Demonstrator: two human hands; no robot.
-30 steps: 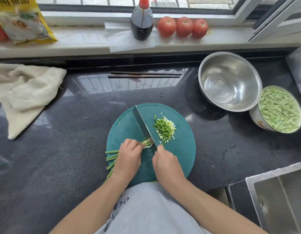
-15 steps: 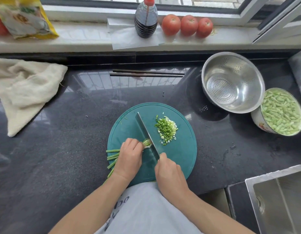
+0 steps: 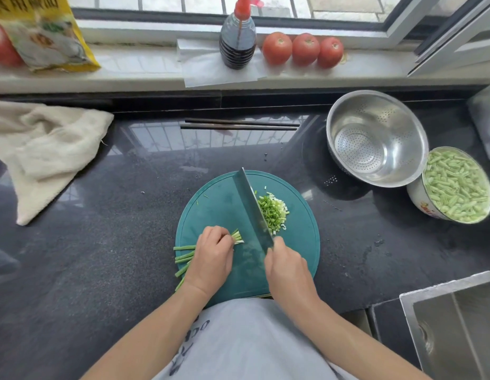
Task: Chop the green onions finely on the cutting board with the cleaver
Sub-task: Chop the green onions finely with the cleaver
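Head view: hands grip cleaver [image 3: 252, 207] and green onions [image 3: 237, 237]; shirt lettering seemingly unreadable.

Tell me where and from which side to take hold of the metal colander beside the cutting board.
Grip the metal colander by its rolled rim, probably the near-left arc, coming from above. It stands upright and open, shows no handles, and that arc faces bare counter. The right side is crowded: the bowl of cut green beans stands close against it. Thumb inside, fingers outside should hold it.
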